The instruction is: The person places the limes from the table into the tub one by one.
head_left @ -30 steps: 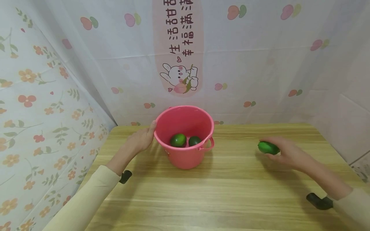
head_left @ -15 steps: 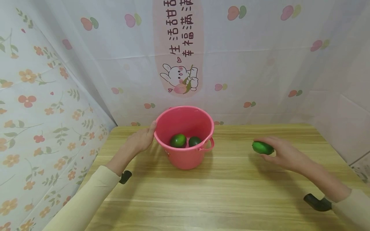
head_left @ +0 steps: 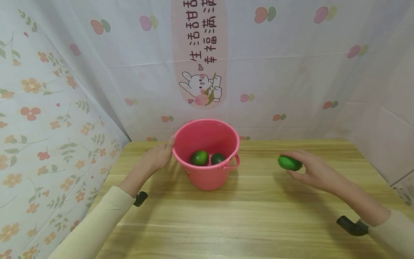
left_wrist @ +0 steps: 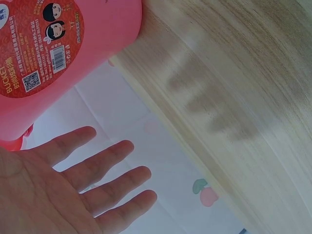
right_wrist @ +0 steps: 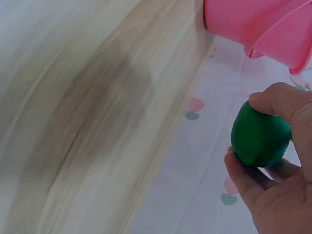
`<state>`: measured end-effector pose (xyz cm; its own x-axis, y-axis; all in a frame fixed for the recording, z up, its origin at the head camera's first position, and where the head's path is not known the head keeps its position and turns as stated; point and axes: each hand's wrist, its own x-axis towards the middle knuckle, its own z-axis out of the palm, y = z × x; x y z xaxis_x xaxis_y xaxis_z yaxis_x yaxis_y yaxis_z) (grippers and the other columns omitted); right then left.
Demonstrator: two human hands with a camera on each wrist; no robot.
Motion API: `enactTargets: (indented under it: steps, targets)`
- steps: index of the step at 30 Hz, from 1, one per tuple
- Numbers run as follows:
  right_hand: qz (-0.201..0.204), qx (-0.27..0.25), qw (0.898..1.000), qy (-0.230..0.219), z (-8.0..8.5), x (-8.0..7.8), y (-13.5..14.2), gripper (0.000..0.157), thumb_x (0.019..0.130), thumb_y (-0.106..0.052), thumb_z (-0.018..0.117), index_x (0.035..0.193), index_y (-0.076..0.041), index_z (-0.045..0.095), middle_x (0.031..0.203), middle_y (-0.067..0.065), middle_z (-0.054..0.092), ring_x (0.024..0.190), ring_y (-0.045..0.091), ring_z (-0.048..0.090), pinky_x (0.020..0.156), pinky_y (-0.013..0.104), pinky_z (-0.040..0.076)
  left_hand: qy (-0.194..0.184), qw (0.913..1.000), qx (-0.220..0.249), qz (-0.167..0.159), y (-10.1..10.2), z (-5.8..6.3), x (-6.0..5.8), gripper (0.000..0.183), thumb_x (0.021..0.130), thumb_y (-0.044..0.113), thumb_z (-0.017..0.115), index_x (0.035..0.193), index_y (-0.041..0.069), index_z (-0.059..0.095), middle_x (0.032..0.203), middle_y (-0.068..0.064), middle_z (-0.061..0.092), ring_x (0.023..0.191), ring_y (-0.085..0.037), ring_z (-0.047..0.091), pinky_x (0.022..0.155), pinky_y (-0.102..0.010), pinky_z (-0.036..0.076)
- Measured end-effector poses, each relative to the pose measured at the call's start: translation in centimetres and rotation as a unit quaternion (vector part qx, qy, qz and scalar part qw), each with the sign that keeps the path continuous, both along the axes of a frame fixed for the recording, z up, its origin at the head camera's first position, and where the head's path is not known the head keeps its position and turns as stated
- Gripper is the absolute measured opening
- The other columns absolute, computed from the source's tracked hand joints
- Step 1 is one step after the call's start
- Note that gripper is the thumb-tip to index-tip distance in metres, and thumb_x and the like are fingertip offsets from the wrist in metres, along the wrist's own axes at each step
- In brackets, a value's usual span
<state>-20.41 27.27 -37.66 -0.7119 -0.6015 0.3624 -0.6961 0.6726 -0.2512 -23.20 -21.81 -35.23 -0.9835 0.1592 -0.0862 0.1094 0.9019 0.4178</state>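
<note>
A pink bucket stands on the table, tilted slightly toward the head camera. Its rim meets the thumb of my left hand, whose four fingers stretch out straight and spread beside the bucket wall in the left wrist view. Inside lie two fruits: a glossy green lime and a darker green fruit, partly hidden by the front rim. To the right, my right hand pinches another green lime between thumb and fingertips. In the right wrist view this lime hangs above the tabletop.
The wooden table runs back to a printed white curtain. A floral cloth closes off the left side. The bucket's pink handle hangs at its right side. A dark wrist mount juts from the right sleeve.
My right hand has moved a little to the left, toward the bucket, carrying the lime. The left hand and the bucket have stayed in place.
</note>
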Motion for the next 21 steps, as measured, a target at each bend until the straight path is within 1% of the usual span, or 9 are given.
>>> enactTargets:
  steps: [5,9,17,21]
  targets:
    - [0.007,-0.015,1.000,0.019,0.4,0.0,-0.7,0.065,0.071,-0.008,0.080,0.129,-0.015,0.053,0.116,0.003,0.057,0.096,0.017,0.057,0.069,0.036,0.050,-0.008,0.9999,0.007,0.000,-0.1,0.0,0.0,0.084,0.092,0.063,-0.002,0.139,0.012,0.046,0.134,-0.014,0.048,0.115,-0.037,0.048,0.093,-0.059,0.034]
    - [0.002,-0.022,0.999,0.031,0.7,0.0,-1.1,0.066,0.070,-0.009,0.080,0.129,-0.018,0.054,0.115,0.000,0.057,0.095,0.014,0.056,0.069,0.035,0.051,-0.011,0.9999,0.009,0.000,0.0,0.0,0.0,0.085,0.092,0.064,-0.002,0.140,0.012,0.044,0.136,-0.014,0.047,0.117,-0.038,0.047,0.094,-0.059,0.033]
    - [0.001,-0.037,0.999,0.038,1.1,-0.1,-1.7,0.065,0.070,-0.010,0.080,0.129,-0.019,0.054,0.118,0.000,0.057,0.098,0.015,0.055,0.070,0.036,0.050,-0.006,1.0000,0.006,0.004,0.1,0.0,0.1,0.083,0.093,0.062,-0.001,0.139,0.011,0.046,0.133,-0.014,0.049,0.114,-0.037,0.049,0.092,-0.058,0.035]
    - [0.017,-0.049,0.998,0.046,1.3,-0.3,-2.0,0.065,0.070,-0.009,0.080,0.129,-0.017,0.054,0.117,-0.003,0.057,0.097,0.011,0.054,0.074,0.022,0.047,-0.004,1.0000,0.008,0.002,0.1,0.0,0.1,0.083,0.093,0.062,-0.001,0.138,0.011,0.047,0.133,-0.014,0.050,0.114,-0.037,0.050,0.093,-0.057,0.035]
